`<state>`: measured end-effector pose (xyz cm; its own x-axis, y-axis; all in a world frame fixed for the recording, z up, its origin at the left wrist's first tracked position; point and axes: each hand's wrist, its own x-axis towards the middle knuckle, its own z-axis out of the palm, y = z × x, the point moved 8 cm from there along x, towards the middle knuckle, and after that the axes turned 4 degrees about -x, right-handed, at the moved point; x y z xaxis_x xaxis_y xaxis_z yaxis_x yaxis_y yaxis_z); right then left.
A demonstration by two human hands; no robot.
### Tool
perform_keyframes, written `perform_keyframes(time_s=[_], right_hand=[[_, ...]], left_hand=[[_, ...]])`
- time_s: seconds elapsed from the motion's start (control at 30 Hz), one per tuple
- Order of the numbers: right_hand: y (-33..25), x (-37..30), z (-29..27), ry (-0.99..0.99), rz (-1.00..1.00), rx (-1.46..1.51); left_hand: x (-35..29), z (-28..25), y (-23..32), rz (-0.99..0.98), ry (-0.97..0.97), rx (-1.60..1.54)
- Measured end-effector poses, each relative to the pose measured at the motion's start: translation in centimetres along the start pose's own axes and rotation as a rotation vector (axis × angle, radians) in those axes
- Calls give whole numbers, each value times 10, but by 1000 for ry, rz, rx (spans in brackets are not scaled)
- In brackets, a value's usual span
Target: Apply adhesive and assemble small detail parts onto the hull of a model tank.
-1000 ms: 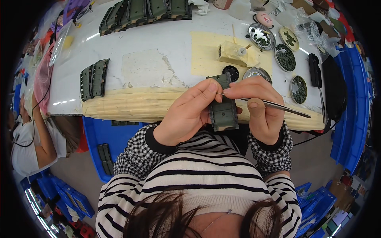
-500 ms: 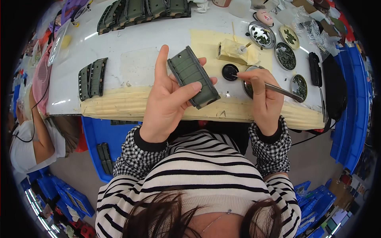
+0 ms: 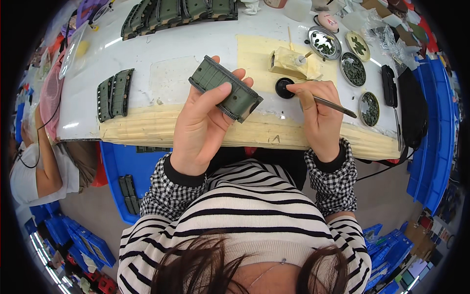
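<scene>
My left hand (image 3: 196, 127) is closed around a dark green, ribbed rectangular panel (image 3: 208, 73) with black edging and a camouflage end. The thumb presses on its upper face while the other fingers go behind it. In my right hand (image 3: 320, 117) are metal tweezers (image 3: 337, 107), gripped like a pen. Their tip end, mostly hidden by the fingers, is at the rim of a small round black dish (image 3: 284, 88). I cannot make out whether the tips hold anything.
Similar panels (image 3: 115, 95) lie at the left, with a row of more (image 3: 178, 13) farther back. Round dishes of small dark green pieces (image 3: 352, 69) stand at the right, near a tape-covered block (image 3: 286, 63). Padding (image 3: 205, 131) lines the table's front edge. Another person's arm (image 3: 49, 161) shows at left.
The panel has been turned flatter and shifted left, and my left index finger has folded behind it. My right hand has shifted slightly left, the tweezers' back end moving left too.
</scene>
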<state>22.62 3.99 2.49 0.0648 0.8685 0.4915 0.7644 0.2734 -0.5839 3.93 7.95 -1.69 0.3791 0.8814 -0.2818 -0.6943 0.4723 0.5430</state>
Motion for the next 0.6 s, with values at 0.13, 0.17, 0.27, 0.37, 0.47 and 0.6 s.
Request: perform_keyframes(time_s=[0.13,0.17,0.27,0.37,0.47,0.6], right_hand=[[-12,2,-16,36,13,134],[-21,3,-23,46,-26,176],[-41,-1,-31,16,-117,328],[-53,-6,-22,-73,-101,461],[-54,-9,-13,-95,-43,555],[-55,-8,-8,-90,-70,584]], left_hand=[[-2,5,2,-14,-41,-74],[-3,6,2,-3,-41,-60],[-4,10,0,7,-40,-32],[-3,14,-4,-4,-56,-63],[-4,16,-6,-24,-78,-104],[-5,17,-8,-29,-90,-121]])
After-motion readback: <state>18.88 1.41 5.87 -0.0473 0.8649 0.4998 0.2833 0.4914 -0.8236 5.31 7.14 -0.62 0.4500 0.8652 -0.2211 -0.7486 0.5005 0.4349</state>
